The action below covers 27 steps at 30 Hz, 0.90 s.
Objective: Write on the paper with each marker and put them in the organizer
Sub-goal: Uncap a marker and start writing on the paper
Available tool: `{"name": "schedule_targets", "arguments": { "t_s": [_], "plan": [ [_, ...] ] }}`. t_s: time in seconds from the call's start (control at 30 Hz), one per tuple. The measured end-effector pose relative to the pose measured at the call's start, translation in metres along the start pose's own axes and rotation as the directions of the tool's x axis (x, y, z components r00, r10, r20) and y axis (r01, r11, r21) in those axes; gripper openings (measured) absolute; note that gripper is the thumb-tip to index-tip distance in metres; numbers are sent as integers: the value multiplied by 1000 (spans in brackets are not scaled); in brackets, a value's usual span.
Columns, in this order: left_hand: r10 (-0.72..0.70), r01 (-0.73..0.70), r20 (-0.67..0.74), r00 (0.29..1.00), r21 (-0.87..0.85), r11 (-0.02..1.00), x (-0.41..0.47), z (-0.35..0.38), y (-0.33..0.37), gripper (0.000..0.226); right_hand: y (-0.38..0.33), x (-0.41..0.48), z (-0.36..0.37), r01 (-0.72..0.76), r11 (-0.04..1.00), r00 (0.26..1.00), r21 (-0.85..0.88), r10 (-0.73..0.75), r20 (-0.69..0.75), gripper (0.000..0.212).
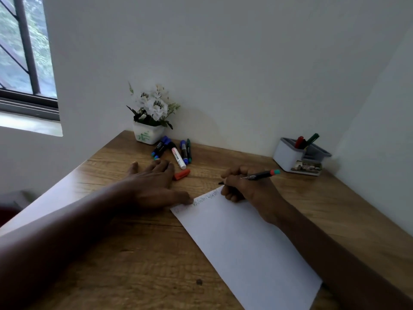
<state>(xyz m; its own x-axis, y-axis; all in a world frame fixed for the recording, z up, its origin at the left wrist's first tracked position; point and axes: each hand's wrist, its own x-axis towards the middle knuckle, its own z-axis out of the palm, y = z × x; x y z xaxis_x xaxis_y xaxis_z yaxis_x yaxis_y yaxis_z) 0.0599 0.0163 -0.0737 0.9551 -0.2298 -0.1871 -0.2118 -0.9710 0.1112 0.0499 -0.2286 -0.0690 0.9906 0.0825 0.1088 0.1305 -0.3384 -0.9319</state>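
While the right hand writes: the right hand [239, 184] curls its fingers round a black marker [257, 175], with the tip at the far corner of the paper [245, 242], where scribbles line the far edge.
Left hand: the left hand [152, 184] lies flat with its fingers straight on the table [134, 253] and its thumb on the sheet's corner. It probably pins the paper against the strokes.
Orange cap: the orange cap [182, 174] lies between the hands, just beside the left fingers. It is likely the held marker's, kept close for recapping.
Loose markers: the loose markers [178, 153] lie bunched just beyond the left fingertips, in front of a flower pot [148, 133]. By my reckoning they are next in line.
Organizer: the organizer [288, 153] stands beyond and to the right of the right hand, well apart from it. A red and a green marker stand in its tall compartment.
Open room: bare wood runs from the right hand to the organizer. The walls close off the far and right sides, so any reach has to stay low and forward.
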Motion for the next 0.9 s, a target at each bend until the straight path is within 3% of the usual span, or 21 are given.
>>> {"name": "schedule_targets", "arguments": {
  "t_s": [0.17,0.33,0.6,0.9],
  "plan": [
    [21,-21,-5,1000,0,1000,1,1,-2,110,-2,0,-3,-11,999,1000,44,10,22,7],
    [20,-20,4,1000,-11,1000,3,1,-3,126,5,2,2,74,979,990,-189,-95,-106,16],
    [27,-27,-3,1000,9,1000,4,3,-5,126,11,5,4,182,934,974,-308,-214,-75,23],
    [45,-45,-9,999,39,998,3,4,-6,116,17,5,1,225,954,974,-197,-227,15,9]
  ]
}}
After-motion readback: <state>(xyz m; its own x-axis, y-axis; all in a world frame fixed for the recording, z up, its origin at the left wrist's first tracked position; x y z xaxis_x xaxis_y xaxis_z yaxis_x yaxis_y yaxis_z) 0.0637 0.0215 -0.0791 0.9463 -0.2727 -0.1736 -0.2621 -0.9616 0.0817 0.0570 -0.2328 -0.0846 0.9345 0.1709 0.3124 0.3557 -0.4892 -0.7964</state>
